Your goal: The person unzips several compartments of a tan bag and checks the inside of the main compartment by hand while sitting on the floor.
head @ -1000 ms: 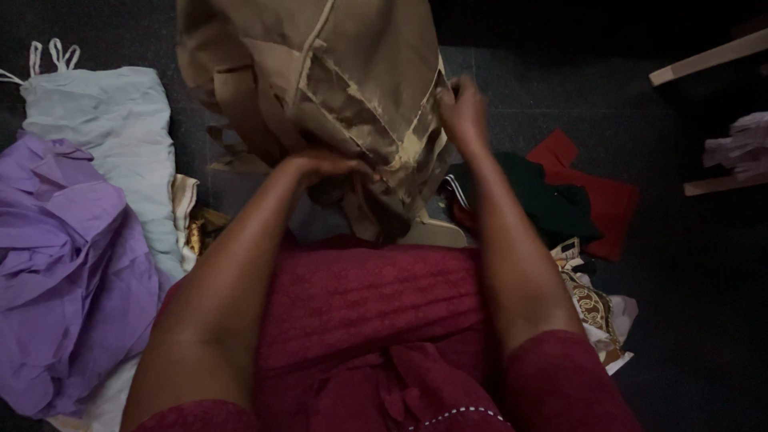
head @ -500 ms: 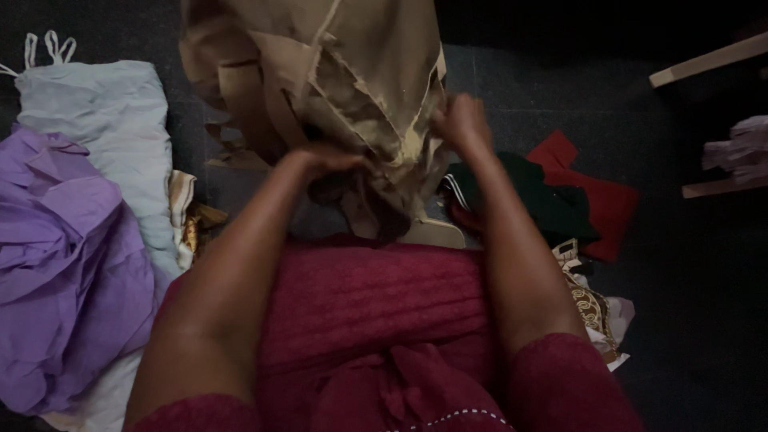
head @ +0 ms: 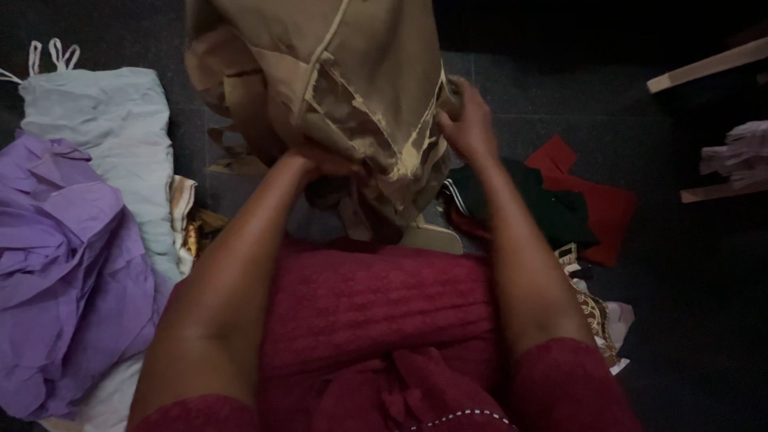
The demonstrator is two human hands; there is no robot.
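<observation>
Both hands are gripping the tan cloth (head: 352, 72) at frame centre: left hand (head: 324, 162) clamped underneath, right hand (head: 466, 124) pinching its edge.

Dim light falls on a dark floor (head: 688, 304) (wooden slats (head: 708, 64) at right).

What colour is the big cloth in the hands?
The cloth is tan-brown with pale cream edging, seen in the head view.

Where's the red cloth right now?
In the head view, the red cloth lies on the dark floor to the person's right, partly under a dark green garment, beyond the right hand.
</observation>
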